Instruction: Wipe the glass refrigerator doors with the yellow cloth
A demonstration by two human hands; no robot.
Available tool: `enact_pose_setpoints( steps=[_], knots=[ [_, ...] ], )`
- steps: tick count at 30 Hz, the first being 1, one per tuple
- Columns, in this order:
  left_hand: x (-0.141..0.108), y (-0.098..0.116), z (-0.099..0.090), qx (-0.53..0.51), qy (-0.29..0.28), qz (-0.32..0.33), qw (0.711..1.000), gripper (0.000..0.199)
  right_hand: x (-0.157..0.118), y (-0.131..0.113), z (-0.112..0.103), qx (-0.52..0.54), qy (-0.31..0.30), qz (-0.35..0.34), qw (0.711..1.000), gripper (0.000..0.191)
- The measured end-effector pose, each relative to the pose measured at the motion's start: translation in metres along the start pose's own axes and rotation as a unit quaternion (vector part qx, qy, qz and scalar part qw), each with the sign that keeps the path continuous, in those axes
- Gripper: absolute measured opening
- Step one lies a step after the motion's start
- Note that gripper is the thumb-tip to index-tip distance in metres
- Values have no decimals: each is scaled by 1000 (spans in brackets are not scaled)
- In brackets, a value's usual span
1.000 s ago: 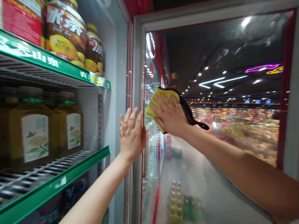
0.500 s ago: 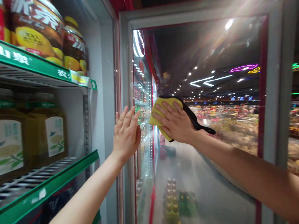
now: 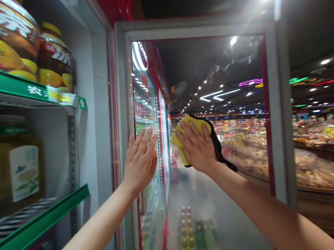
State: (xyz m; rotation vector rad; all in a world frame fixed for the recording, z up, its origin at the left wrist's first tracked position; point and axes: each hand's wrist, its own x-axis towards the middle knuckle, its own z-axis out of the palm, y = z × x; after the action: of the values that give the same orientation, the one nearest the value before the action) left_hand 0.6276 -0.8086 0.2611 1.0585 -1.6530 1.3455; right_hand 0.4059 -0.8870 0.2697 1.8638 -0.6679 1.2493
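Right hand [image 3: 197, 147] lies flat, fingers apart and straight, over a black-edged yellow cloth [image 3: 176, 140], which sits against the glass door [image 3: 201, 200] near the middle of the pane. Left hand [image 3: 140, 161] is raised with fingers extended, unclenched, by the door's left side; whether it touches, cannot tell. Further left, drink bottles [image 3: 25, 174] stand on green-edged shelves [image 3: 52, 216].

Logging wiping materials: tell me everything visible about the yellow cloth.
The cloth is yellow with a black edge, soft and fabric-looking. It appears pressed against the glass door, partly covered by the spread right hand. On the right, its black edge trails down past the wrist to a narrow tip. Its underside is hidden.
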Motion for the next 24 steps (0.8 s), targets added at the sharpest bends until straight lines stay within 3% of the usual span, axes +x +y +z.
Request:
enact_pose_setpoints(
  steps=[2, 5, 7, 9, 12, 14, 16, 19, 21, 24],
  knots=[
    [4, 8, 8, -8, 0, 15, 1000, 60, 16, 11, -4, 2, -2, -21, 1000, 52],
    [5, 18, 15, -13, 5, 26, 1000, 64, 30, 47, -14, -9, 48, 47, 998, 51],
    [2, 19, 16, -8, 9, 30, 999, 67, 19, 61, -17, -24, 101, 122, 987, 52],
    [0, 17, 15, -3, 13, 30, 999, 68, -4, 55, -14, -38, 135, 167, 976, 53],
    [3, 18, 15, -1, 11, 35, 999, 69, -21, 28, -7, -39, 92, 127, 987, 54],
    [11, 24, 19, -7, 7, 42, 999, 68, -8, 20, -7, -28, 37, 71, 996, 52],
    [20, 34, 24, -16, 2, 51, 999, 68, 17, 33, -13, -20, 19, 49, 998, 51],
    [29, 47, 30, -21, 4, 60, 998, 71, 38, 75, -23, -28, 73, 92, 993, 52],
    [29, 51, 32, -17, 13, 60, 998, 72, 24, 95, -24, -48, 134, 153, 978, 51],
    [27, 50, 31, -24, 23, 54, 998, 73, -21, 87, -20, -82, 170, 222, 957, 50]
  ],
)
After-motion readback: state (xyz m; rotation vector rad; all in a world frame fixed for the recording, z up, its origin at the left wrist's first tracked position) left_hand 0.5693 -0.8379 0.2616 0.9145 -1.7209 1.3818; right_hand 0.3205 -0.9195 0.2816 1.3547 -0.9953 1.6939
